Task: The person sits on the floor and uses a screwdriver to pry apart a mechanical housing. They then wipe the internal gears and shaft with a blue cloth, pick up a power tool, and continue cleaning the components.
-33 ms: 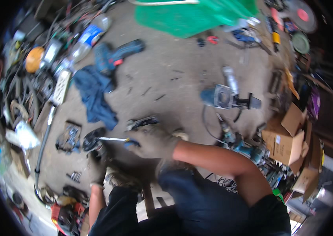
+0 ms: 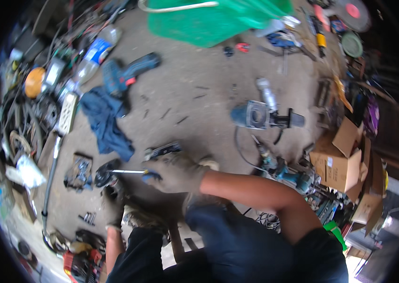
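My right hand [image 2: 173, 172], in a grey work glove, is closed round the blue handle of a screwdriver [image 2: 128, 171]. Its bright shaft points left, with the tip at a dark, rounded machine part [image 2: 107, 173]. My left hand [image 2: 113, 205], also gloved, grips that part from below, above the ground beside my left shoe. The exact kind of part is too blurred to make out. Just beyond my right hand lies a dark, elongated metal piece [image 2: 164, 149]. A small tray of metal bits [image 2: 78, 172] sits left of the part, and several short pins [image 2: 87, 218] lie nearer me.
A blue cordless drill [image 2: 128, 73] and a dark blue cloth [image 2: 105, 122] lie ahead on the left. A blue power tool [image 2: 256, 114] lies on the right, near an open cardboard box [image 2: 334, 158]. Far ahead is a green sack [image 2: 218, 21]. Cables and scrap crowd the left.
The whole view has shifted slightly, so the scene sits a little farther left. Both hands keep their hold, and the screwdriver still meets the dark part.
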Available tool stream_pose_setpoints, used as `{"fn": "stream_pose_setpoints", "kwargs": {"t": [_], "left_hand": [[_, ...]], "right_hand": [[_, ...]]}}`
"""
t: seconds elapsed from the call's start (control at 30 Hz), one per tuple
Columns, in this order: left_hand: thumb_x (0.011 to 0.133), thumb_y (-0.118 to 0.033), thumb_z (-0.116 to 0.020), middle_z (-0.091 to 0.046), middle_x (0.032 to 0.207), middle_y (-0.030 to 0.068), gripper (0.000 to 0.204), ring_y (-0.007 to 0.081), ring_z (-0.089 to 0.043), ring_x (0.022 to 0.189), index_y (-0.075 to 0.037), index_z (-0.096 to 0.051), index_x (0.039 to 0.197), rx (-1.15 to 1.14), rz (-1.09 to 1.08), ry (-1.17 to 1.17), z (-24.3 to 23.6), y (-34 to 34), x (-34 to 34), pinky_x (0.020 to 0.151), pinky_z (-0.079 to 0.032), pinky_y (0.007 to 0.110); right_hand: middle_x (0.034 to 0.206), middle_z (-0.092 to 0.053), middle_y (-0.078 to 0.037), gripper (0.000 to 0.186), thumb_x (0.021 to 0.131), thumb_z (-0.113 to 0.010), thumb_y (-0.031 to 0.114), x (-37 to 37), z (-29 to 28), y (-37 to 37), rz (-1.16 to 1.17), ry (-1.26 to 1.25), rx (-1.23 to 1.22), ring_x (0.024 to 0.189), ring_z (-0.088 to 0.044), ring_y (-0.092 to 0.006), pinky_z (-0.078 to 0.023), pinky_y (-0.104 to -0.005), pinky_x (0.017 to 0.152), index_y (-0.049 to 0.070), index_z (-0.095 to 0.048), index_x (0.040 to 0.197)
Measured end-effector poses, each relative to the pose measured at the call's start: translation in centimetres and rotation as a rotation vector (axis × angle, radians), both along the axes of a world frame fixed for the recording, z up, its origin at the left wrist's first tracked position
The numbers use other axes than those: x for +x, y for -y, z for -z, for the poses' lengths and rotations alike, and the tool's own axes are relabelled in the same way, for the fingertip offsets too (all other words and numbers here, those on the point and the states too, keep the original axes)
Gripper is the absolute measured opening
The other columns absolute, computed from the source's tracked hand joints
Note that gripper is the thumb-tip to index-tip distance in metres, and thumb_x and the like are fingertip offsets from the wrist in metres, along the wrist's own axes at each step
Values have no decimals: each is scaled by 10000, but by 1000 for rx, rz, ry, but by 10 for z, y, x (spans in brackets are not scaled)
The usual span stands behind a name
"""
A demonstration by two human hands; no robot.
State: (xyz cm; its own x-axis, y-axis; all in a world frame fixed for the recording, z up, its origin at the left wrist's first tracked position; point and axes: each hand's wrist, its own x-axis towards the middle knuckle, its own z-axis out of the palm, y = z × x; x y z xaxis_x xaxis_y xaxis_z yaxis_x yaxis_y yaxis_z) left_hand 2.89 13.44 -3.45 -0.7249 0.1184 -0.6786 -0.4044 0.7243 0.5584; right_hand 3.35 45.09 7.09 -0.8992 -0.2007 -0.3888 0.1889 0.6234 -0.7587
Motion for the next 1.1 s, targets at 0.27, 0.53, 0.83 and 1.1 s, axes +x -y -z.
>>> {"fn": "stream_pose_setpoints", "kwargs": {"t": [0.27,0.53,0.83,1.1], "left_hand": [[924,-321,-796,-753,955,211,384,305,-728,900,46,-719,1007,-116,274,-98,0,23,-8,820,-552,423],[972,-233,-765,-725,896,46,238,126,-672,759,-34,-719,1094,73,20,192,-91,48,-75,629,-518,273],[1028,-272,-696,-689,957,12,318,111,-651,766,-51,-668,1255,129,27,-199,-255,32,-156,681,-520,254],[1019,-287,-688,-685,901,19,275,129,-686,714,-93,-657,1211,-91,-26,34,-254,41,-151,632,-552,274]], "right_hand": [[990,-759,-211,387,949,-721,257,50,-25,-42,416,21,-122,889,-758,-345,-584,-426,779,62,-712,1283],[958,-747,-154,273,1007,-666,193,78,-55,-75,818,-156,-448,854,-727,-220,-576,-362,783,20,-684,1218],[781,-636,-29,341,991,-730,393,110,-131,-276,1216,-386,-897,601,-596,-119,-502,-294,553,61,-655,982],[997,-709,-106,284,982,-725,272,120,51,-541,1621,-149,-741,776,-657,-211,-565,-386,644,152,-671,1234]]}}
